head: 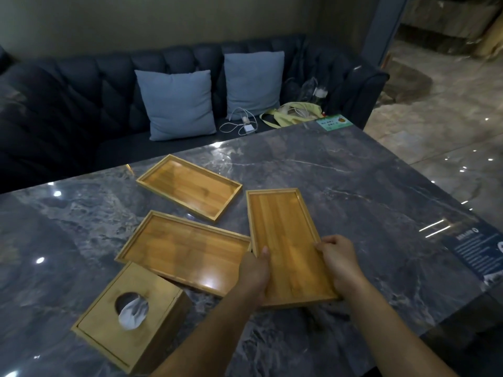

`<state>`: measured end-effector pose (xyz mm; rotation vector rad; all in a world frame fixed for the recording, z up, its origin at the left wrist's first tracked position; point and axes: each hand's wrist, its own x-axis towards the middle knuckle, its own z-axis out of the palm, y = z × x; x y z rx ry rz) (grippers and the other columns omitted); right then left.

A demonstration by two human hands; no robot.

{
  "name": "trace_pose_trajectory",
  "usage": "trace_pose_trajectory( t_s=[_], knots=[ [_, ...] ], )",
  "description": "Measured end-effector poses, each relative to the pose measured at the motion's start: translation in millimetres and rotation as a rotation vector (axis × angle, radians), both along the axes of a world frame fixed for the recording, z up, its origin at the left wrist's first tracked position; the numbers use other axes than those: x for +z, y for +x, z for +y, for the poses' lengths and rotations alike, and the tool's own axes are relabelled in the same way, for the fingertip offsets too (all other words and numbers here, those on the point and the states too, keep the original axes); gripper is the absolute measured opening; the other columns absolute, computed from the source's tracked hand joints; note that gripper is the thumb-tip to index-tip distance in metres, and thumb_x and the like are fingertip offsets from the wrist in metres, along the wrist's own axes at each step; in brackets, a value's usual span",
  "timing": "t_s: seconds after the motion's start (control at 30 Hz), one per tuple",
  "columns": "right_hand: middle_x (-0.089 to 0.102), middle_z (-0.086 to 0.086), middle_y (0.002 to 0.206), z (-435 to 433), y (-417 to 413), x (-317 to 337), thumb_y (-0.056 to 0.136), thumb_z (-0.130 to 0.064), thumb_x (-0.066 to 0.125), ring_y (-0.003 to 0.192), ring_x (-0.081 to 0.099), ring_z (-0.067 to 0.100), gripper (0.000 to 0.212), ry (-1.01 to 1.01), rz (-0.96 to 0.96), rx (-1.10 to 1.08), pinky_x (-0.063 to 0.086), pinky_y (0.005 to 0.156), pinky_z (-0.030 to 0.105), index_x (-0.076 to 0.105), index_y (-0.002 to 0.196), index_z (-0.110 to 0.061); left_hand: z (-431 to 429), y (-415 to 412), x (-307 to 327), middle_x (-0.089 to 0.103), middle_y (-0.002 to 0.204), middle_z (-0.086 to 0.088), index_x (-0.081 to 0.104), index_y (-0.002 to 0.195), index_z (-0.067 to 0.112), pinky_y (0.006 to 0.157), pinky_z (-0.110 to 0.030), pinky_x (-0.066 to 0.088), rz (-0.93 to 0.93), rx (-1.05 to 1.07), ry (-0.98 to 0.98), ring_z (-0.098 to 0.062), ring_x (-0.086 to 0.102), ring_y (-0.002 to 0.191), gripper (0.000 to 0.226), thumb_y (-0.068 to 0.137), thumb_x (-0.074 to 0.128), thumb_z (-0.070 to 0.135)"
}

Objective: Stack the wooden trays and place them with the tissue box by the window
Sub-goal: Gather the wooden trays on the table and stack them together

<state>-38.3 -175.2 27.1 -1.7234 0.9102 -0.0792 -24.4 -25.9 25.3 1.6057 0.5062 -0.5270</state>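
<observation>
Hands [296, 268] gripping wooden tray [283, 235], seemingly lifted

Three shallow bamboo trays lie unstacked. The far tray [189, 187] and middle tray [185, 248] sit beyond the wooden tissue box [130, 317]; the right tray [288, 246] is gripped at both long edges.

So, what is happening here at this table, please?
A person holds one wooden tray by its near end with both hands: the left hand on the left edge, the right hand on the right edge. Two other trays lie flat on the marble table, one near and one farther. The tissue box stands beside the near tray. Nothing is stacked yet.
</observation>
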Motion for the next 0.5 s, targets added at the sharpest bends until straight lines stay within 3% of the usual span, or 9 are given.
trace_pose_trajectory(
  t_s=[0.1,0.2,0.27,0.33,0.4,0.5],
  knots=[
    [0.057,0.001,0.083,7.2,4.8,9.9,0.086,-0.018,0.058,0.082,0.055,0.020,0.016,-0.235,-0.149,0.066,0.043,0.071,0.030,0.058,0.098,-0.008,6.1,5.3,9.4,0.056,0.087,-0.001,0.052,0.118,0.000,0.064,-0.025,0.042,-0.163,0.104,0.013,-0.017,0.057,0.082,0.038,0.095,0.044,0.029],
    [0.057,0.001,0.095,20.6,6.5,17.2,0.087,-0.032,0.058,0.089,0.055,0.019,0.036,-0.284,-0.252,0.095,0.045,0.079,0.034,0.055,0.114,-0.009,13.3,13.7,26.1,0.060,0.105,-0.008,0.049,0.125,0.000,0.078,-0.028,0.043,-0.243,0.283,-0.046,-0.021,0.055,0.092,0.042,0.095,0.043,0.031],
    [0.057,-0.003,0.097,34.4,9.2,22.1,0.086,-0.036,0.059,0.089,0.056,0.016,0.044,-0.128,-0.328,0.084,0.047,0.078,0.037,0.048,0.121,-0.012,17.8,20.4,34.5,0.058,0.116,-0.011,0.046,0.129,0.001,0.083,-0.029,0.041,-0.281,0.408,-0.065,-0.023,0.054,0.101,0.045,0.096,0.041,0.031],
    [0.055,-0.007,0.097,54.7,14.7,26.8,0.087,-0.034,0.059,0.088,0.057,0.013,0.045,0.114,-0.403,0.084,0.051,0.078,0.040,0.040,0.123,-0.017,22.3,23.6,42.5,0.056,0.110,-0.008,0.045,0.127,0.001,0.080,-0.028,0.039,-0.304,0.501,-0.067,-0.021,0.053,0.096,0.044,0.096,0.040,0.033],
    [0.054,-0.005,0.097,74.3,23.3,28.7,0.088,-0.027,0.058,0.085,0.056,0.010,0.035,0.266,-0.477,0.026,0.051,0.073,0.032,0.039,0.116,-0.019,26.5,23.8,47.4,0.054,0.108,-0.006,0.044,0.125,0.004,0.078,-0.029,0.038,-0.281,0.534,-0.073,-0.019,0.050,0.092,0.042,0.096,0.041,0.034],
    [0.053,-0.004,0.089,85.6,39.4,31.0,0.090,-0.017,0.054,0.075,0.055,0.008,0.021,0.306,-0.553,-0.101,0.046,0.059,0.021,0.041,0.106,-0.017,50.0,23.1,49.0,0.056,0.118,-0.006,0.041,0.127,0.013,0.088,-0.041,0.050,-0.133,0.342,-0.234,-0.024,0.057,0.103,0.041,0.093,0.047,0.036]
  ],
)
